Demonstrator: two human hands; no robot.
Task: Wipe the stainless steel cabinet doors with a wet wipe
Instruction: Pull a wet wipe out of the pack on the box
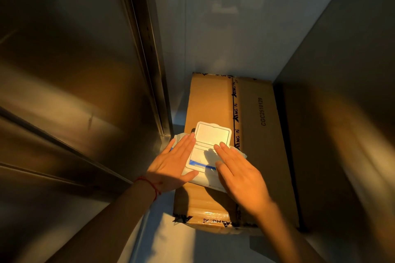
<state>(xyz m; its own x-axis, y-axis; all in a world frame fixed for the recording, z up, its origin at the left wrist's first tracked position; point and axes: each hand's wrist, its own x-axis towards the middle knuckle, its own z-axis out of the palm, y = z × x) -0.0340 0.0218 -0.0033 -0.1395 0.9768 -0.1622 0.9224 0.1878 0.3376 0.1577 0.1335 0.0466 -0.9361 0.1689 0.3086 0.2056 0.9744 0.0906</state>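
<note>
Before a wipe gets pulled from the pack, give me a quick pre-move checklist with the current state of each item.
1. Lid flipped open: ok.
2. Pack resting on the box: ok.
3. Left hand flat on the pack, steadying it: ok.
4. Right hand free, holding nothing: ok.
5. Wipe sticking out of the opening: cannot tell, shadowed.
6. Cabinet door within view on the left: ok.

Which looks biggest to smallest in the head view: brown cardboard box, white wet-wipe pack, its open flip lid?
1. Brown cardboard box
2. White wet-wipe pack, partly covered by both hands
3. Open flip lid
</note>
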